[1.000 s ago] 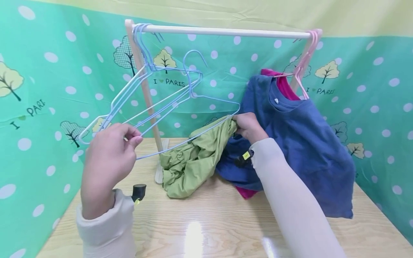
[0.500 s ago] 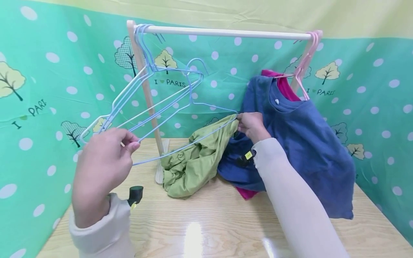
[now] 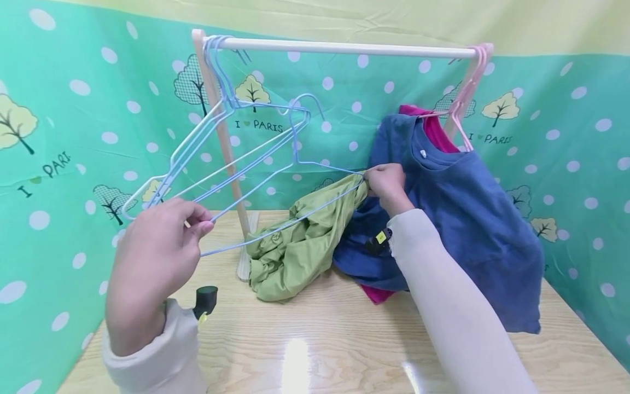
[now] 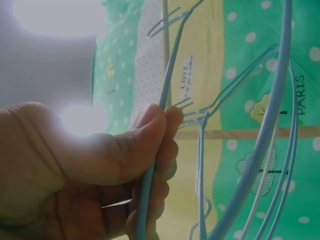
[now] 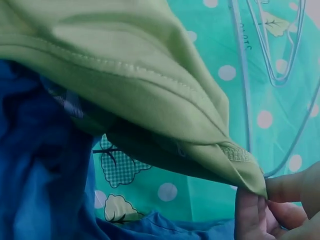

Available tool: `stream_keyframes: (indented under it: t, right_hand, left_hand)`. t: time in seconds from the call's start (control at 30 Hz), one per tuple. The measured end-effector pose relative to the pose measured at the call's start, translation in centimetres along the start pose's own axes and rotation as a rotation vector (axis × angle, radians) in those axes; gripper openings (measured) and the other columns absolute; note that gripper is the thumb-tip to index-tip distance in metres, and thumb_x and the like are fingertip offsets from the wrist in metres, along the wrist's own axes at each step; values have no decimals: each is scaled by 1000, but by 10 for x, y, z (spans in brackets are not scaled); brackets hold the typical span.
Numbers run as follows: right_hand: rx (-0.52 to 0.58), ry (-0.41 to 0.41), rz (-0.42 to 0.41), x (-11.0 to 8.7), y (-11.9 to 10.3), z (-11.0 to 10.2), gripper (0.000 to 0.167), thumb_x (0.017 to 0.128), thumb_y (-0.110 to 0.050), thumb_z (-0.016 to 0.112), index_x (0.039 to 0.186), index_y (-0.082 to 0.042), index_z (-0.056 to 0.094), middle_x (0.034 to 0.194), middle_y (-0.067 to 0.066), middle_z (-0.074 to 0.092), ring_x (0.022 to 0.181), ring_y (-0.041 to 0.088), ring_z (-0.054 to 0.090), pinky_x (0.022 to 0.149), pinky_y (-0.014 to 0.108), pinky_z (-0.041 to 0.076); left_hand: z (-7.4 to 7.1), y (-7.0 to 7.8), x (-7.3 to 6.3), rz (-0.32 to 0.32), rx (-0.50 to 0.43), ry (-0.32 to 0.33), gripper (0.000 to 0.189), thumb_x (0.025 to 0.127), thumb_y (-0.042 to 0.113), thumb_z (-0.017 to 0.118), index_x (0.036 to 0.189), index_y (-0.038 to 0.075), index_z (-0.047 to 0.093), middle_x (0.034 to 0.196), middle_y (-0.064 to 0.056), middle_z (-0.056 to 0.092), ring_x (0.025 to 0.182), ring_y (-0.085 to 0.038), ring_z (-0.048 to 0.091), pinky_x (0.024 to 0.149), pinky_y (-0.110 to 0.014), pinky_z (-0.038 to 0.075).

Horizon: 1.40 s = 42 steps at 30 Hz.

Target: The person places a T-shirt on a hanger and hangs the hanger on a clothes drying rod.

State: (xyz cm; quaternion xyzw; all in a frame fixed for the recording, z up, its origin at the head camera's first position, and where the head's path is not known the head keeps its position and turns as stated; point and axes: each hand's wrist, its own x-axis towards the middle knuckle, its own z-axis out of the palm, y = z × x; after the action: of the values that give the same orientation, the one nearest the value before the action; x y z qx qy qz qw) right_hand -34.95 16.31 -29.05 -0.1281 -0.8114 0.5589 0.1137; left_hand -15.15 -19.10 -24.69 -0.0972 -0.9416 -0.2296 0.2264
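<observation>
A blue wire hanger (image 3: 295, 162) is held off the rail, its hook pointing up. My left hand (image 3: 159, 262) pinches its left shoulder; the left wrist view shows thumb and fingers round the blue wire (image 4: 165, 87). At the other end, my right hand (image 3: 388, 185) pinches a corner of a green garment (image 3: 300, 241) right at the hanger's right tip. In the right wrist view the green cloth (image 5: 145, 85) stretches from those fingers, its stitched edge gaping. The lower part of the garment lies bunched on the table, behind the hanger's bottom bar.
A rack with a white rail (image 3: 344, 48) stands behind. Several blue and white hangers (image 3: 189, 145) hang at its left end. At the right, a navy T-shirt (image 3: 458, 219) and a magenta garment (image 3: 435, 131) hang on pink hangers (image 3: 467, 93). Wooden table (image 3: 344, 350) lies below.
The hanger has dropped slightly and its hook has shifted right. My right hand has moved a little right, drawing the green corner along. My left hand has shifted slightly left and down.
</observation>
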Motion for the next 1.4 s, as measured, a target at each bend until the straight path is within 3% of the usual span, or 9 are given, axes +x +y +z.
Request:
stream_keyframes:
  t: [0.23, 0.33, 0.43, 0.67, 0.87, 1.03, 1.17, 1.27, 1.4]
  right_hand:
    - [-161, 51, -161, -2, 4, 1, 26, 84, -1, 54, 61, -11, 62, 56, -2, 53, 56, 21, 62, 47, 27, 47]
    - [-191, 55, -234, -6, 3, 4, 28, 87, -1, 53, 62, -10, 63, 56, -1, 57, 54, 19, 65, 48, 28, 48]
    - [-151, 41, -217, -11, 0, 7, 25, 90, -3, 52, 69, -6, 66, 64, 4, 63, 59, 20, 70, 53, 28, 54]
    - [80, -4, -22, -21, -7, 12, 22, 99, -14, 51, 94, 3, 65, 77, 14, 68, 59, 17, 72, 63, 32, 61]
    - [544, -101, 200, -28, -16, 17, 34, 101, -7, 45, 132, 7, 48, 84, 17, 67, 66, 20, 73, 71, 32, 62]
    - [743, -237, 276, -36, -21, 22, 26, 102, -3, 44, 125, 7, 51, 96, 17, 60, 76, 21, 68, 74, 27, 61]
    - [646, -322, 188, -42, -21, 20, 17, 103, -6, 46, 111, 4, 57, 88, 14, 62, 70, 18, 66, 67, 26, 60]
    - [431, -334, 22, -42, -17, 14, 21, 104, -10, 48, 107, 4, 63, 86, 11, 64, 71, 18, 65, 68, 28, 59]
    - [59, -252, -248, -34, -6, 6, 27, 106, -16, 50, 116, 1, 67, 107, 12, 65, 92, 25, 63, 79, 35, 55]
  left_hand:
    - [4, 11, -1, -16, 24, -28, 12, 97, 13, 67, 103, 7, 76, 98, -6, 71, 77, -26, 60, 61, -42, 45]
    - [7, 17, 0, -8, 23, -37, 10, 97, 13, 68, 102, 8, 75, 98, -5, 71, 76, -26, 61, 59, -44, 46]
    - [11, 22, 0, 4, 12, -38, 9, 97, 11, 68, 101, 7, 75, 97, -5, 71, 77, -26, 62, 61, -45, 47]
    - [19, 29, 4, 13, 17, -41, 7, 96, 10, 69, 97, 6, 74, 92, -7, 71, 77, -25, 63, 64, -46, 49]
    - [30, 34, 8, -7, 14, -17, 7, 96, 10, 69, 93, 5, 72, 90, -7, 70, 72, -27, 61, 61, -44, 47]
    - [39, 39, 15, -63, 6, -60, 8, 98, 14, 69, 94, 8, 71, 92, -7, 67, 74, -30, 59, 59, -45, 47]
    - [42, 40, 17, -73, 6, -70, 6, 97, 14, 69, 94, 9, 70, 92, -7, 67, 74, -31, 58, 59, -44, 47]
    - [40, 37, 16, -65, -2, -50, 6, 97, 13, 69, 94, 8, 71, 93, -7, 70, 72, -31, 59, 58, -43, 46]
    - [36, 30, 16, -49, -7, -27, 6, 96, 11, 69, 94, 7, 73, 93, -8, 72, 72, -29, 61, 58, -43, 45]
